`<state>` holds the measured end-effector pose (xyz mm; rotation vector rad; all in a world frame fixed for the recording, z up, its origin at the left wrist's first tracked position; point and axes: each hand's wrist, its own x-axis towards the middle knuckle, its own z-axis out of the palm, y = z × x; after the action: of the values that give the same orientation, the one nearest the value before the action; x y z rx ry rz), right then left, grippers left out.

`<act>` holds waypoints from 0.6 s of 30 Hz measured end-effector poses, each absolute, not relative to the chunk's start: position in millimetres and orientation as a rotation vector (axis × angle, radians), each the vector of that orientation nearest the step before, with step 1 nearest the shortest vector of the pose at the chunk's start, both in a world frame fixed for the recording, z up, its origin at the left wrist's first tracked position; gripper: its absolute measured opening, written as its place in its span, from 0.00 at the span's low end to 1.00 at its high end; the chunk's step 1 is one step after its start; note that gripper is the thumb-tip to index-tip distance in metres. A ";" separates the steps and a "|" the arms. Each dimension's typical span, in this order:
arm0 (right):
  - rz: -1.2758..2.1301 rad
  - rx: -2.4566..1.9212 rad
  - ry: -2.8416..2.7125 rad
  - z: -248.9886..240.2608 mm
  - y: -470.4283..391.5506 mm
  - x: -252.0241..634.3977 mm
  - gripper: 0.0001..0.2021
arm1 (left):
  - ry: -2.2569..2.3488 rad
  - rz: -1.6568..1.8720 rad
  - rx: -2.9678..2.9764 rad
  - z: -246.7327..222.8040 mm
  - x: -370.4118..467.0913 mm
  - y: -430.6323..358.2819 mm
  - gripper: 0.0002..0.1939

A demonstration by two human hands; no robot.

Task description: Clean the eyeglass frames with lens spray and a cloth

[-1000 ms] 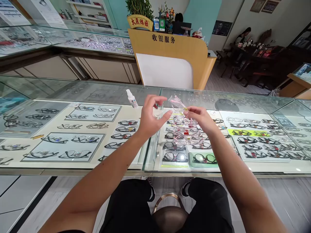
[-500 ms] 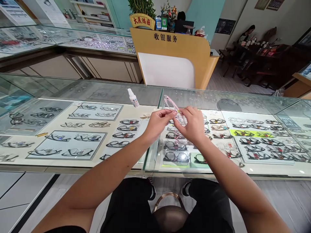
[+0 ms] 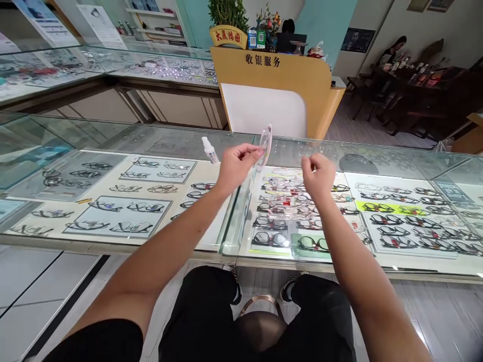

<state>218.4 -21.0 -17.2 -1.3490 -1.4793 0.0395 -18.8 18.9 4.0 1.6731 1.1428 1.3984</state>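
My left hand [image 3: 238, 165] pinches a pair of clear pink-framed eyeglasses [image 3: 266, 146], held up edge-on above the glass counter near the joint between two cases. To the right and apart from the glasses, my right hand [image 3: 320, 176] is raised with its fingers curled closed; whether anything small is inside them is hidden. A white spray bottle [image 3: 210, 151] with a printed label stands on the glass, left of my left hand. Below both hands, rows of eyeglasses [image 3: 270, 238] lie inside the display case.
The glass counter [image 3: 169, 131] spans the view, with more frames on grey trays [image 3: 113, 216] at left. Beyond it stands a yellow cashier desk [image 3: 317, 75] with a plant [image 3: 228, 14]. A person [image 3: 394, 50] sits at a dark table at back right. A stool [image 3: 260, 327] is between my legs.
My right hand has let go of the eyeglasses and moved to the right, its fingers curling closed. My left hand keeps hold of the glasses, now turned more upright. The view has shifted slightly.
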 end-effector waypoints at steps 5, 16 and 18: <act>0.583 -1.314 -0.773 -17.0 8.0 282.9 0.28 | 1.439 0.868 2.345 53.7 18.1 55.3 0.19; 0.812 -1.249 -0.581 -15.5 20.6 292.0 0.23 | 1.222 0.438 2.658 -25.6 90.1 159.2 0.15; 0.829 -1.218 -0.604 -16.4 23.1 292.9 0.23 | 1.159 0.473 2.587 -37.7 91.8 169.7 0.15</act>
<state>292.9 23.1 -16.4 -1.2178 -0.6044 0.8290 91.8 169.7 -37.7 2.5872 1.1586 0.4732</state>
